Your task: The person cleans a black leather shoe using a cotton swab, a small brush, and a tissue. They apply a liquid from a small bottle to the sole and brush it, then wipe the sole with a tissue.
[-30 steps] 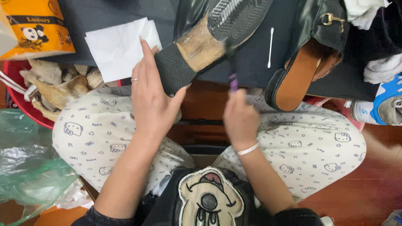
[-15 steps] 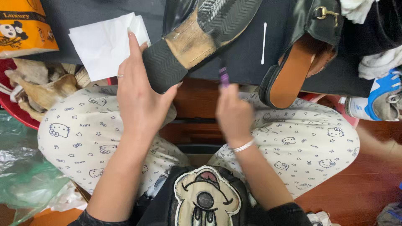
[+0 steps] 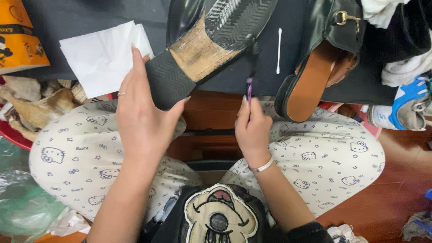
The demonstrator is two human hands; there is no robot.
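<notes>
A black shoe (image 3: 211,40) is gripped at its ribbed heel by the left hand (image 3: 144,112), fingers wrapped around the heel block and the worn tan sole turned upward at the far centre of the scene. A thin purple tool (image 3: 249,88) is pinched upright between the thumb and fingertips of the right hand (image 3: 253,128), just beside the shoe's sole; whether its tip touches the shoe cannot be told. A single orange package (image 3: 18,38) with a printed cartoon figure is seen at the far left, standing on a dark cloth (image 3: 90,13). Near it, a small stack of white paper sheets (image 3: 101,56) is laid flat, partly under the left hand's fingers. One white cotton swab (image 3: 279,50) is seen lying on the cloth to the right of the shoe. A second black shoe (image 3: 319,67), with a tan insole and one gold buckle, is propped farther right. One blue and white sneaker (image 3: 405,105) is seen at the right edge. A crumpled green plastic bag (image 3: 22,198) lies at the near left.
</notes>
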